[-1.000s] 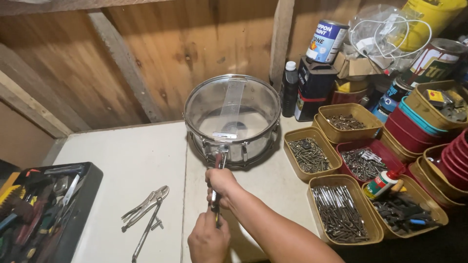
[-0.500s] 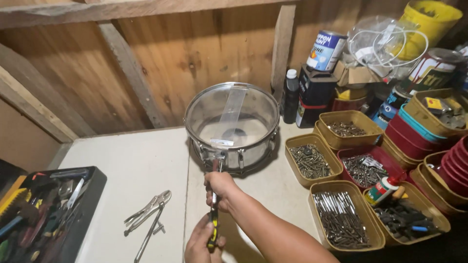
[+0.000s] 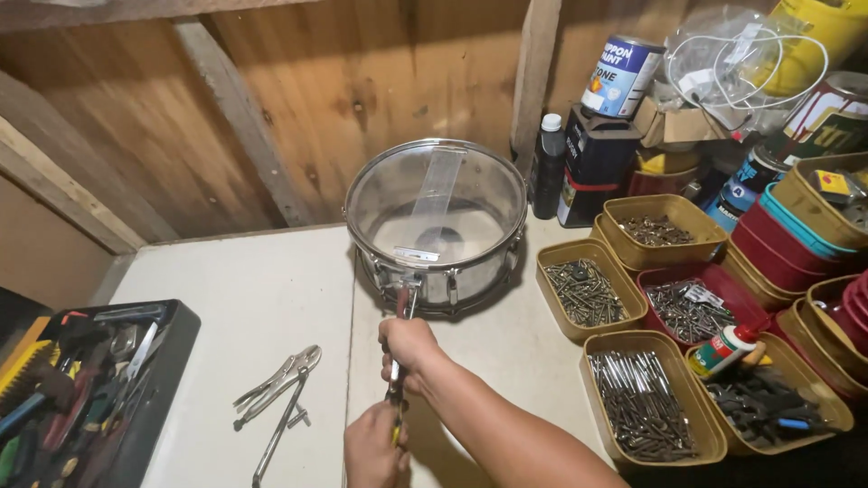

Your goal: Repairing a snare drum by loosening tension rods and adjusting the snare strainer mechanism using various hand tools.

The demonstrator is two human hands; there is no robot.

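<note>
Snare drum (image 3: 437, 224): on white bench (image 3: 253, 298) by the wall, side toward me. Locking pliers (image 3: 276, 398): idle, left. Pliers (image 3: 398, 361): nose at drum's side fitting; my right hand (image 3: 409, 348) clamps upper handles, my left hand (image 3: 372, 447) grips the lower end, steadying.

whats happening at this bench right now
A person grips a long-handled tool with both hands, the right hand higher up and the left hand at the handle end. The tool's tip sits at the near rim of a metal snare drum on the white bench. Locking pliers lie loose to the left, with trays of nails to the right.
</note>
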